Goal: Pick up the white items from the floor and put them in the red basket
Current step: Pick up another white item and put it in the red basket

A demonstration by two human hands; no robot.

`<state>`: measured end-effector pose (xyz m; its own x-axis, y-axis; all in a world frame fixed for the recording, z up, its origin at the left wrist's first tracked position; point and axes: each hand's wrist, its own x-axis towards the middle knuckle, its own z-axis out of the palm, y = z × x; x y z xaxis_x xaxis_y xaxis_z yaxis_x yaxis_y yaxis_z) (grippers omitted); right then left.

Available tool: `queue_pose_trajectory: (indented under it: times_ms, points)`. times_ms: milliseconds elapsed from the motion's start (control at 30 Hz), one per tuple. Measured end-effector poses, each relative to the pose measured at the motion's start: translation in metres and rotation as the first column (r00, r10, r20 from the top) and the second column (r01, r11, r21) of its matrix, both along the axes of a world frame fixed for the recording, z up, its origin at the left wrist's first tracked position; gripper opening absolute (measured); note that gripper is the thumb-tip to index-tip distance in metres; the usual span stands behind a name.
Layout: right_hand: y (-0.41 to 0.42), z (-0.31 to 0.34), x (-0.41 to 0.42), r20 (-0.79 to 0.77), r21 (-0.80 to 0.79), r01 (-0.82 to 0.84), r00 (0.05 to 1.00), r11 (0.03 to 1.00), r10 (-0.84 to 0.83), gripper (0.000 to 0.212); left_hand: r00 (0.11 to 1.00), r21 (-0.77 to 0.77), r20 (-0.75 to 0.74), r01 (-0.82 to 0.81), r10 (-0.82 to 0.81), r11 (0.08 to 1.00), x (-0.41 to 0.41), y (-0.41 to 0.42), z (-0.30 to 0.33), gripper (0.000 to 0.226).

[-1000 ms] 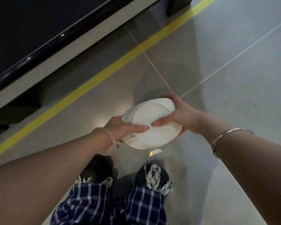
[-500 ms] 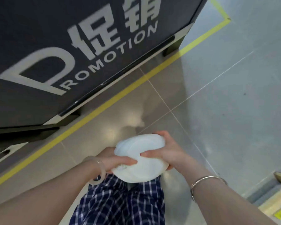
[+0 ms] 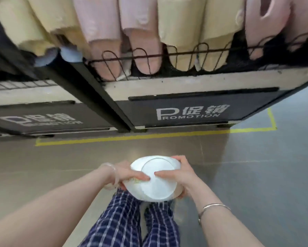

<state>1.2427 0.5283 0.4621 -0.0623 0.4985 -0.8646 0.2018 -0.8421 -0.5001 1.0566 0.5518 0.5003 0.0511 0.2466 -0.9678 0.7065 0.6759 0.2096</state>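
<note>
A stack of white plates (image 3: 154, 179) is held in front of me above my legs, well off the floor. My left hand (image 3: 127, 172) grips its left edge, thumb lying across the top plate. My right hand (image 3: 179, 173) grips the right edge, thumb on top and fingers curled round the far rim and underside. The red basket is out of sight.
A dark display stand (image 3: 192, 111) marked PROMOTION stands ahead, with pink and cream slippers (image 3: 142, 34) hanging over a wire rail. A second stand (image 3: 43, 118) is at left. Yellow floor tape (image 3: 132, 138) runs along their base. Grey tiled floor (image 3: 256, 175) spreads to the right.
My view has swung upward from the floor to the display stand and slippers. Both hands have kept their hold on the plates, now level and centred before me.
</note>
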Motion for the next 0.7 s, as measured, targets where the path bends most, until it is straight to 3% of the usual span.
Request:
queue_pose_trajectory:
  times_ms: [200,400,533,700]
  points:
    - [0.015,0.075,-0.086,0.006,0.087,-0.247,0.969,0.965,0.248,0.074,0.96,0.144,0.068,-0.28,0.272,0.949,-0.091,-0.047,0.052,0.03]
    - [0.011,0.12,-0.229,-0.058,0.097,-0.46,0.883,0.883,0.466,0.07,0.813,0.19,0.092,-0.581,0.575,0.792,-0.214,-0.108,0.074,0.043]
    - [-0.017,0.139,-0.344,-0.047,0.116,-0.606,0.788,0.787,0.613,0.07,0.721,0.246,0.113,-0.687,0.684,0.684,-0.316,-0.162,0.084,0.038]
    - [-0.069,0.154,-0.49,-0.043,0.144,-0.736,0.663,0.661,0.747,0.071,0.618,0.302,0.13,-0.77,0.776,0.563,-0.439,-0.24,0.099,0.049]
